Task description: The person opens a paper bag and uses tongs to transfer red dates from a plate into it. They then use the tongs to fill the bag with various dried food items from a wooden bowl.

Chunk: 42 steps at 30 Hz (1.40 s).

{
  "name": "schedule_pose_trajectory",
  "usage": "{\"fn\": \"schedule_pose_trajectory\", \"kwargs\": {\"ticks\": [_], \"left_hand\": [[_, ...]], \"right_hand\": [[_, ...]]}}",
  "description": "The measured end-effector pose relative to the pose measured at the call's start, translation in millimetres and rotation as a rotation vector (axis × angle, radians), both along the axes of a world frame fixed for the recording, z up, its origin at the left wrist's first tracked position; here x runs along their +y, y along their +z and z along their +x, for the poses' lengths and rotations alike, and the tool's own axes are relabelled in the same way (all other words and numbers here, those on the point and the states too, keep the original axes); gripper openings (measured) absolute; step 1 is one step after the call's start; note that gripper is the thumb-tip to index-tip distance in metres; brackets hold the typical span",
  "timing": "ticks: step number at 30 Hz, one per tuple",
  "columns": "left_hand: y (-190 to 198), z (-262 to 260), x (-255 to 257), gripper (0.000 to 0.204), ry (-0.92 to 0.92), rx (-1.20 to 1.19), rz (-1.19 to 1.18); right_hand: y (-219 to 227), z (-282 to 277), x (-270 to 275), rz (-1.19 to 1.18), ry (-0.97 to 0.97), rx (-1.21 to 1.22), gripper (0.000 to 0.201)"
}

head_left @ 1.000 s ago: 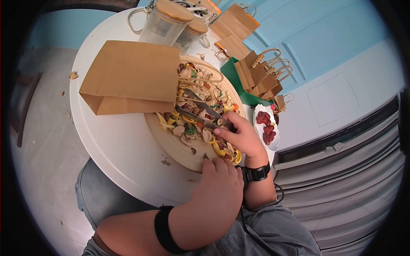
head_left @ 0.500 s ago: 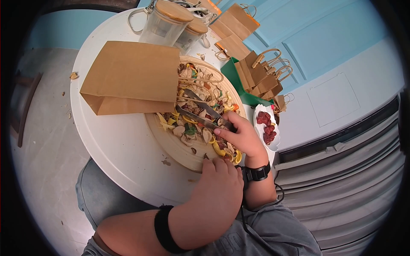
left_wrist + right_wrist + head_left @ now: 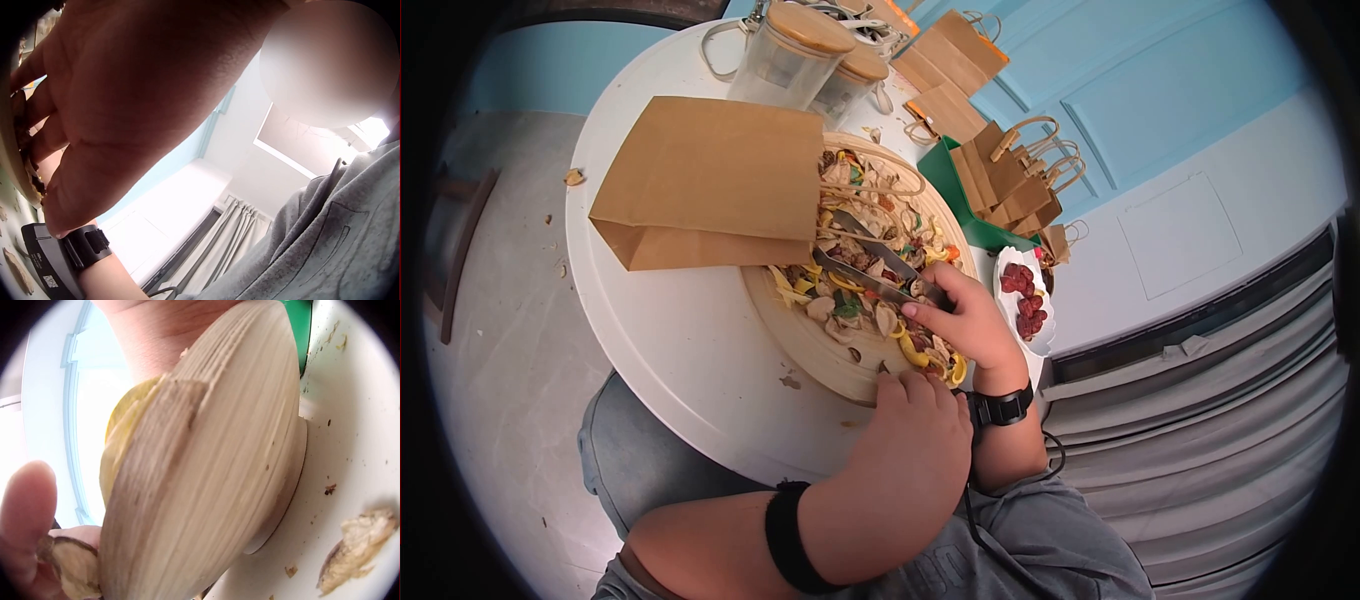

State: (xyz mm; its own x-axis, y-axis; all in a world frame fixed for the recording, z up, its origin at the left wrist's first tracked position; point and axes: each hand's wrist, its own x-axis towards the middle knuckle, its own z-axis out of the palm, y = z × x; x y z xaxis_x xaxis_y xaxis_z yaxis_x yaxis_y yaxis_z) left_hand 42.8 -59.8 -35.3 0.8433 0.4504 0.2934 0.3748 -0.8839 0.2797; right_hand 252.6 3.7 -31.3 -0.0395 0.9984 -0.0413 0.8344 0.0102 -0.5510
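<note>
Right hand (image 3: 965, 315) pinches grey metal tongs (image 3: 866, 279), arms parted, over mixed dried slices (image 3: 886, 318) on a round wooden plate (image 3: 805, 345); left hand (image 3: 900, 440) rests spaced fingers on its rim. Brown paper bag (image 3: 710, 180) lies alongside, 2 handles (image 3: 921, 180) over the slices

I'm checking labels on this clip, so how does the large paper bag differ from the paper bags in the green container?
The large paper bag lies on its side, while the paper bags in the green container stand upright. Its handles reach over the round plate; theirs point up. Both are brown with looped handles.
</note>
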Motion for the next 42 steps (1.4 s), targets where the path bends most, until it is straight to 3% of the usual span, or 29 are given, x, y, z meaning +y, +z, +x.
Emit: {"fn": "schedule_pose_trajectory", "kwargs": {"ticks": [30,42], "left_hand": [[7,7,-6,0.046,0.027,0.079,-0.039],[12,9,-4,0.045,-0.040,0.128,-0.168]], "right_hand": [[-3,0,0,0.042,0.004,0.020,0.031],[-7,2,0,0.031,-0.008,0.064,0.030]]}}
